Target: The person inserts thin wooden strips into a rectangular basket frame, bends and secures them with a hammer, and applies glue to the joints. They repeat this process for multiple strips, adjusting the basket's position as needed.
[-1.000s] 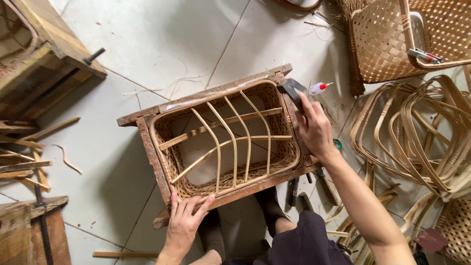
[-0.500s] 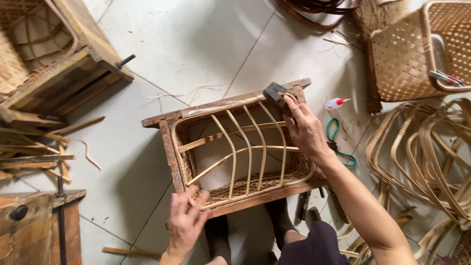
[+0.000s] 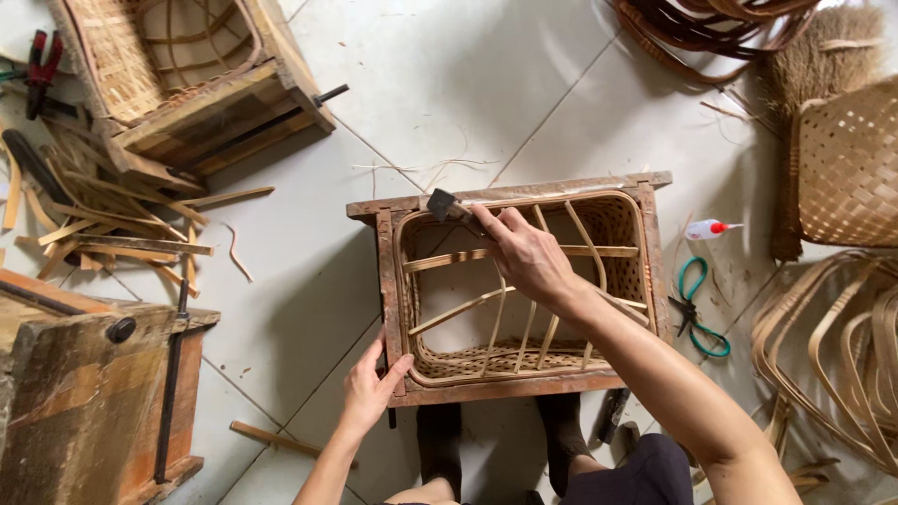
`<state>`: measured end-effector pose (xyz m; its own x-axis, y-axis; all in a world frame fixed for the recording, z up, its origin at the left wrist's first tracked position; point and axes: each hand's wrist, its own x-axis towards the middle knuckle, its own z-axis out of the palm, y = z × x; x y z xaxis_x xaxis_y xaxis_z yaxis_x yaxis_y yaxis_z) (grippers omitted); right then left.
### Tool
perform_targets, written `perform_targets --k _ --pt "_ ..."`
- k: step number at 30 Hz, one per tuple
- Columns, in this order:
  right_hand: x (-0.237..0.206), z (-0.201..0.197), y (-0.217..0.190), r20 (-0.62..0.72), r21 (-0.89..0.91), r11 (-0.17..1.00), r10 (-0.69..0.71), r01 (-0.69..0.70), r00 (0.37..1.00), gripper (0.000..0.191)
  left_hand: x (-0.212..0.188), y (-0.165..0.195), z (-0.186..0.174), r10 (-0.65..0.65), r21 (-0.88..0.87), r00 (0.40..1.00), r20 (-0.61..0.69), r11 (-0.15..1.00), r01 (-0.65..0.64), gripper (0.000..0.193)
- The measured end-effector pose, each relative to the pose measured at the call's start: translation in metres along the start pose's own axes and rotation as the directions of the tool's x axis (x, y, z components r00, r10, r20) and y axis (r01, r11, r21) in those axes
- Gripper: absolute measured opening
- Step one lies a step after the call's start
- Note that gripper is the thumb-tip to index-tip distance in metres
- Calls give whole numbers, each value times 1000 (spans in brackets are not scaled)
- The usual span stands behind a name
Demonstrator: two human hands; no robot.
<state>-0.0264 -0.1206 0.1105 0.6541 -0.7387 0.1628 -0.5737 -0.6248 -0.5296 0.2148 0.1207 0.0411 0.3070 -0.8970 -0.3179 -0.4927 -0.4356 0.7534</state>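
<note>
The white tiled floor (image 3: 468, 84) is messy with bamboo strips (image 3: 122, 234). The left hand (image 3: 369, 388) grips the wooden frame (image 3: 510, 385); the right hand (image 3: 528, 254) holds a dark blade (image 3: 440, 204).

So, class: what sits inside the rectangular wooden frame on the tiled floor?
Inside the rectangular wooden frame sits a half-woven bamboo basket; tiles show through its open ribs. The right hand covers some ribs.

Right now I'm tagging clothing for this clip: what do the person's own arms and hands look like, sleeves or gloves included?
Both arms are bare up to the frame's edge, with no sleeves in view. The left hand and right hand wear no gloves, and no rings, watch or bands show. Nothing is marked on either forearm.
</note>
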Motion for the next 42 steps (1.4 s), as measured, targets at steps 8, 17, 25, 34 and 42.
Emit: perform_targets --k 8,17,25,34,42 --pt "26 36 -22 41 -14 994 -104 104 994 63 -1 8 -1 -134 54 991 9 990 134 81" --pt "-36 -35 28 -98 -55 993 98 -103 990 64 -6 4 1 -20 43 1000 -6 999 21 73" --pt "-58 -37 40 -50 -12 975 220 -221 974 61 -8 -2 4 -46 153 999 13 987 44 59" --pt "-117 -70 93 -208 -118 944 279 -307 938 58 -12 1 5 -15 113 1000 4 994 15 60" --pt "-150 -75 86 -256 6 935 343 -354 904 50 -3 -8 1 38 -59 997 74 998 -33 74"
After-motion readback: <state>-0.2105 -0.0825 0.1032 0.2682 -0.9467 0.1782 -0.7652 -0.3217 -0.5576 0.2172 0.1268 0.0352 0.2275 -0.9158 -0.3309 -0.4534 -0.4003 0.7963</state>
